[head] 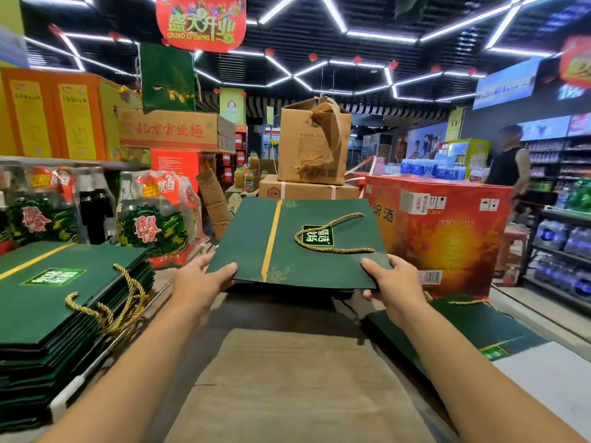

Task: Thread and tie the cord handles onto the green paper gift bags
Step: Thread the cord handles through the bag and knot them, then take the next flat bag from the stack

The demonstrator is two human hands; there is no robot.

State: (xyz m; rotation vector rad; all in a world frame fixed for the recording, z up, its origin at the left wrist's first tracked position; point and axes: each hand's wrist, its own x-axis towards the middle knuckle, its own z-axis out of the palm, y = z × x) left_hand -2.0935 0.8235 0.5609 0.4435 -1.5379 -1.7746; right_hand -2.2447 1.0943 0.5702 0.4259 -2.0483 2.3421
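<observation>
A flat, folded green paper gift bag (252, 247) with a yellow stripe is held level in front of me. A gold cord handle (332, 233) lies looped across its top face. My left hand (201, 279) grips its near left corner, thumb on top. Its near right corner is pinched by my right hand (391, 282). On the left sits a tall stack of green bags (48, 318) with gold cords (118, 308) hanging over its edge. Another green bag (473, 327) with a cord lies at the lower right.
A brown cloth (287, 385) covers the surface below my arms. A red carton (447, 231) stands behind the held bag on the right, brown cardboard boxes (310, 148) behind it. Packed bottles (153, 215) crowd the left. A person (508, 161) stands by shelves at far right.
</observation>
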